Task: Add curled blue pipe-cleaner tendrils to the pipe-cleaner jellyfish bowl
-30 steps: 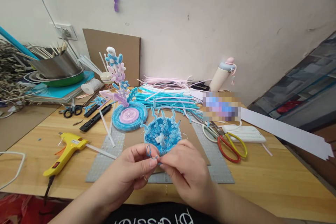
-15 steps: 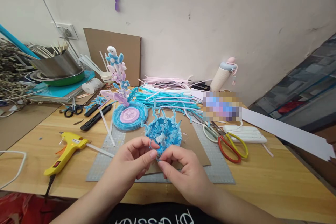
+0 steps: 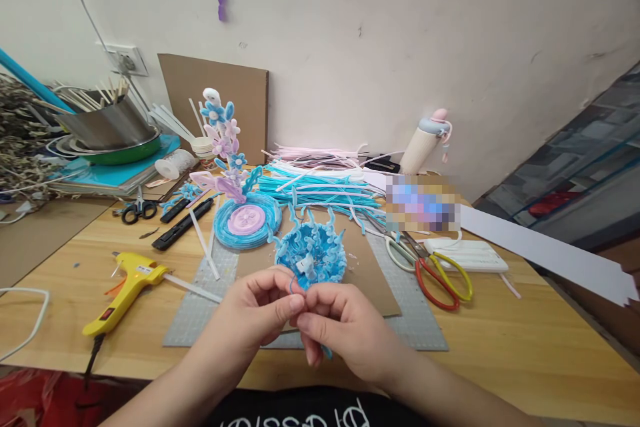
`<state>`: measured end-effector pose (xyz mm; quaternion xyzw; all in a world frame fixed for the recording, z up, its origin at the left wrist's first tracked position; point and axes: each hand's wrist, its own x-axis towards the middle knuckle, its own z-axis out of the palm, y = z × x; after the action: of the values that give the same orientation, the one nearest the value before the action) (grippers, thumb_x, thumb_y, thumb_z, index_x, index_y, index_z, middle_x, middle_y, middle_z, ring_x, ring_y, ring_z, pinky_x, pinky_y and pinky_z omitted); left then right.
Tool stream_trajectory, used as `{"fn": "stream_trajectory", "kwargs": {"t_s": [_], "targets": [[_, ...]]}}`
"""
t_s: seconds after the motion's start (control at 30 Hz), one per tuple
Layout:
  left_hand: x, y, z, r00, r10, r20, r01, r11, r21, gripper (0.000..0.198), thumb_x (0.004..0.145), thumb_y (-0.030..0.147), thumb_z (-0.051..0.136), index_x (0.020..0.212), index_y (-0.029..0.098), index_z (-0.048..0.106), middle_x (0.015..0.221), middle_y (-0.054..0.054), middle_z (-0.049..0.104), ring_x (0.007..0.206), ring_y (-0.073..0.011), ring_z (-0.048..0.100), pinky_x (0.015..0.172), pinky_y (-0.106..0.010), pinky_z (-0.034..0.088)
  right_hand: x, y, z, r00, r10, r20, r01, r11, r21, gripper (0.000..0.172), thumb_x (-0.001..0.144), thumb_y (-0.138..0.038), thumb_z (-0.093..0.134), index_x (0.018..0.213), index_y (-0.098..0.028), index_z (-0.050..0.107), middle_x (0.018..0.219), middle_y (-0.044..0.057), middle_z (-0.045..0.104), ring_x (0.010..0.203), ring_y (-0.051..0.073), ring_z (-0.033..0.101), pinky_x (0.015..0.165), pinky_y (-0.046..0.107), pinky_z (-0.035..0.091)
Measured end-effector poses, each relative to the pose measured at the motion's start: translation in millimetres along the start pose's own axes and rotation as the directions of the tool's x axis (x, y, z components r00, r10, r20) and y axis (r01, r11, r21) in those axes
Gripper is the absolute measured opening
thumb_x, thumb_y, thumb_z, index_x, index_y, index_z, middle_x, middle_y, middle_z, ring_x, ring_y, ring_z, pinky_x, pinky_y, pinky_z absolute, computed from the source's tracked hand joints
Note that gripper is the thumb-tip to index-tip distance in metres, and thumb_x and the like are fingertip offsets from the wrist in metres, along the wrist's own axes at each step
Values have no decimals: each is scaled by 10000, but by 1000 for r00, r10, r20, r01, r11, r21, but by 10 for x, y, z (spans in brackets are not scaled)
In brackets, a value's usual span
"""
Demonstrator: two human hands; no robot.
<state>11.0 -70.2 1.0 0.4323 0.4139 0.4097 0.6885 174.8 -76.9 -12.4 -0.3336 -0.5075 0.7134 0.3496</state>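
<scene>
Both hands meet at the near side of a round blue fuzzy piece [image 3: 327,247] with curled stems round its rim. My left hand [image 3: 265,307] pinches a thin blue pipe cleaner [image 3: 293,283], which loops up by its fingertips. My right hand [image 3: 340,320] is closed against the left fingertips, gripping the same pipe cleaner; a blue end shows below its fingers. The round piece rests on brown cardboard [image 3: 370,267] over a grey cutting mat [image 3: 420,327]. Left of it a blue disc [image 3: 220,227] with a pink centre carries a tall stem of blue and pink flowers [image 3: 225,140].
A yellow glue gun [image 3: 127,287] lies at the left, below black-handled scissors [image 3: 140,207]. Blue pipe cleaners [image 3: 320,190] are heaped behind the round piece. Red-and-yellow-handled scissors [image 3: 440,280], a white power bank [image 3: 470,255] and a bottle [image 3: 425,143] are at the right.
My hands have come closer together and sit slightly lower, with the fingertips now touching. A blue end has come into view beneath the right fingers.
</scene>
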Motion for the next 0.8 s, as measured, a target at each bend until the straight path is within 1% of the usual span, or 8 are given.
{"fn": "stream_trajectory", "kwargs": {"t_s": [0.17, 0.27, 0.33, 0.47, 0.57, 0.63, 0.7, 0.8], "targets": [[-23, 46, -26, 1000, 0, 4, 0, 1000, -17, 305, 696, 432, 792, 885, 210, 704, 545, 55, 507, 415, -29, 323, 386, -146, 228, -33, 18, -36, 999, 49, 0, -49, 996, 75, 189, 745, -321, 655, 688, -163, 568, 490, -65, 523, 394, 51, 412, 429, 193, 297], [-41, 93, -49, 999, 25, -37, -27, 999, -36, 237, 698, 407, 799, 804, 215, 709, 519, 67, 465, 413, -23, 330, 389, -132, 239, -59, 7, -53, 993, 112, 25, -114, 989, 89, 84, 685, -218, 629, 667, -158, 573, 556, -52, 566, 396, 32, 382, 410, 184, 260], [-53, 129, -53, 999, 27, -30, -29, 998, -61, 214, 699, 388, 802, 805, 222, 720, 601, 42, 540, 423, -18, 353, 384, -127, 245, -62, 0, -68, 982, 162, 93, -174, 976, 132, 45, 653, -183, 614, 657, -154, 579, 577, -41, 593, 391, 27, 382, 398, 179, 248], [-73, 191, -37, 997, -4, 71, 12, 993, -120, 235, 718, 392, 786, 894, 241, 753, 751, -8, 630, 434, -11, 374, 362, -120, 229, -27, 21, -104, 960, 205, 193, -246, 944, 221, 71, 602, -200, 621, 620, -151, 572, 540, -37, 589, 357, 31, 382, 369, 176, 247], [-79, 200, -36, 986, -41, 161, 64, 989, -136, 198, 696, 374, 807, 807, 219, 752, 626, 26, 568, 403, -3, 317, 346, -115, 203, -7, 34, -119, 945, 211, 249, -264, 942, 205, 81, 598, -210, 621, 608, -151, 568, 505, -37, 568, 349, 51, 409, 377, 187, 288], [-79, 185, -50, 977, -62, 206, 94, 984, -149, 181, 695, 364, 810, 770, 218, 736, 555, 51, 510, 391, -5, 287, 340, -115, 182, -24, -1, -117, 955, 144, 259, -184, 973, 137, 75, 653, -218, 612, 676, -150, 590, 547, -25, 588, 439, 86, 504, 475, 214, 392], [-83, 170, -72, 971, -85, 224, 119, 982, -146, 185, 691, 363, 814, 758, 217, 723, 534, 61, 494, 386, -3, 275, 342, -114, 169, -71, -79, -110, 980, -1, 199, 4, 1000, -17, 118, 748, -238, 597, 823, -151, 624, 711, 11, 641, 669, 137, 600, 693, 285, 466], [-99, 174, -103, 972, -121, 203, 147, 982, -116, 212, 680, 373, 822, 750, 204, 714, 476, 80, 460, 361, 5, 251, 337, -111, 148, -172, -225, -108, 978, -188, 90, 209, 898, -387, 201, 822, -270, 635, 1002, -180, 635, 970, 49, 650, 918, 186, 579, 854, 338, 428]]}}
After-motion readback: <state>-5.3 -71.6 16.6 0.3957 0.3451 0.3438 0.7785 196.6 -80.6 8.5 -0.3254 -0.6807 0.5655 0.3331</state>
